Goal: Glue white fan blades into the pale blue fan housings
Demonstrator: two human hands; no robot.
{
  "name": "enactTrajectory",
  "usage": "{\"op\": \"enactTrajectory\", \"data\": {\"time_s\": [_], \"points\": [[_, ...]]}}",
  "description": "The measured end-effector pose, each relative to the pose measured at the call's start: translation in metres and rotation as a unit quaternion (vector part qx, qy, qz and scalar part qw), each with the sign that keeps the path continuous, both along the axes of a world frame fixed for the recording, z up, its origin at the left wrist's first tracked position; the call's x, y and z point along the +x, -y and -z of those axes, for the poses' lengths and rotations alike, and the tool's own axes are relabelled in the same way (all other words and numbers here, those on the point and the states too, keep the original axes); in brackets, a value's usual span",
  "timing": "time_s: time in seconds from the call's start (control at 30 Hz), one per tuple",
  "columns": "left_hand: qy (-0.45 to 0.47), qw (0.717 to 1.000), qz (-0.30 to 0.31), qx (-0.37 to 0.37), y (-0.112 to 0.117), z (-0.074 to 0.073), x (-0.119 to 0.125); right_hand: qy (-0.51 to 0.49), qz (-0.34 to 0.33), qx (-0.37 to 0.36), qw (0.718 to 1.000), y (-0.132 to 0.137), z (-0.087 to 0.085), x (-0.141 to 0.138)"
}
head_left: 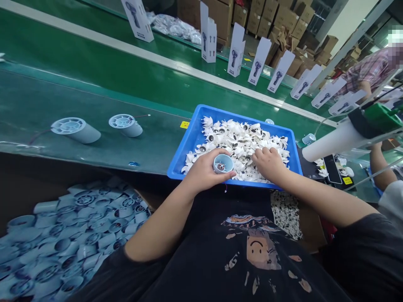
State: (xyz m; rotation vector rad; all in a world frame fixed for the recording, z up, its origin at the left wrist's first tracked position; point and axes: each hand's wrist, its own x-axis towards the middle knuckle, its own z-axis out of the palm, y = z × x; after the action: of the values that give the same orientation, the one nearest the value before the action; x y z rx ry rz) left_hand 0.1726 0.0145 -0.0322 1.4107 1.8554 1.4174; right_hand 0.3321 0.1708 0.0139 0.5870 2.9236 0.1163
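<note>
My left hand [204, 171] is wrapped round a pale blue fan housing [223, 163], open end up, held at the near edge of a blue tray [189, 144]. The tray is heaped with several small white fan impellers [239, 140]. My right hand [267, 162] rests palm down in that heap, fingers curled into the impellers; what they grip is hidden.
Two finished housings [75, 130] [126, 125] lie on the green conveyor belt [47, 105]. A box of several pale blue housings [63, 235] sits at my lower left. White product cartons [236, 52] stand along the far side. Another person's arm [379, 167] is at the right.
</note>
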Motion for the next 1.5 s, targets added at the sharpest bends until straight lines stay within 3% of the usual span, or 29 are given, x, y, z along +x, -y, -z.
{"op": "enactTrajectory", "data": {"time_s": [0.1,0.17,0.27,0.4,0.5,0.6,0.63,0.67,0.77,0.83,0.9,1.03,1.23,1.43,1.5], "points": [[0.006,1.000,-0.018,0.005,0.000,0.002,0.000,-0.080,0.037,-0.114,0.990,-0.002,-0.009,0.006],[0.000,0.999,-0.036,0.035,0.001,0.005,0.000,-0.134,0.057,-0.219,0.965,-0.001,-0.015,0.014],[-0.043,0.994,-0.035,0.091,0.004,0.009,-0.001,-0.202,0.078,-0.394,0.893,0.008,-0.016,0.027],[-0.116,0.988,0.022,0.095,0.011,0.006,0.007,-0.258,0.098,-0.568,0.776,0.031,-0.003,0.041],[-0.156,0.981,0.057,0.100,0.019,-0.001,0.018,-0.287,0.113,-0.637,0.707,0.046,0.008,0.046],[-0.197,0.972,0.073,0.106,0.026,-0.006,0.028,-0.324,0.122,-0.666,0.661,0.056,0.011,0.050],[-0.209,0.969,0.080,0.104,0.028,-0.007,0.030,-0.335,0.114,-0.654,0.669,0.058,0.010,0.050],[-0.219,0.966,0.087,0.102,0.029,-0.007,0.032,-0.341,0.096,-0.621,0.699,0.060,0.008,0.051],[-0.250,0.956,0.094,0.120,0.031,-0.006,0.038,-0.331,-0.001,-0.416,0.847,0.068,-0.001,0.050],[-0.273,0.948,0.076,0.144,0.034,-0.005,0.042,-0.321,-0.051,-0.293,0.899,0.072,-0.006,0.049],[-0.294,0.940,0.052,0.163,0.038,-0.004,0.047,-0.329,-0.076,-0.252,0.907,0.075,-0.008,0.047],[-0.311,0.932,0.016,0.185,0.044,-0.002,0.056,-0.343,-0.107,-0.263,0.896,0.078,-0.004,0.042],[-0.303,0.937,0.006,0.176,0.043,0.004,0.060,-0.323,-0.062,-0.297,0.897,0.074,0.006,0.042],[-0.254,0.956,-0.007,0.147,0.036,0.007,0.047,-0.420,-0.099,-0.310,0.847,0.068,-0.007,0.064],[-0.252,0.957,0.008,0.142,0.033,0.007,0.044,-0.417,-0.126,-0.265,0.860,0.069,-0.004,0.066]]}}
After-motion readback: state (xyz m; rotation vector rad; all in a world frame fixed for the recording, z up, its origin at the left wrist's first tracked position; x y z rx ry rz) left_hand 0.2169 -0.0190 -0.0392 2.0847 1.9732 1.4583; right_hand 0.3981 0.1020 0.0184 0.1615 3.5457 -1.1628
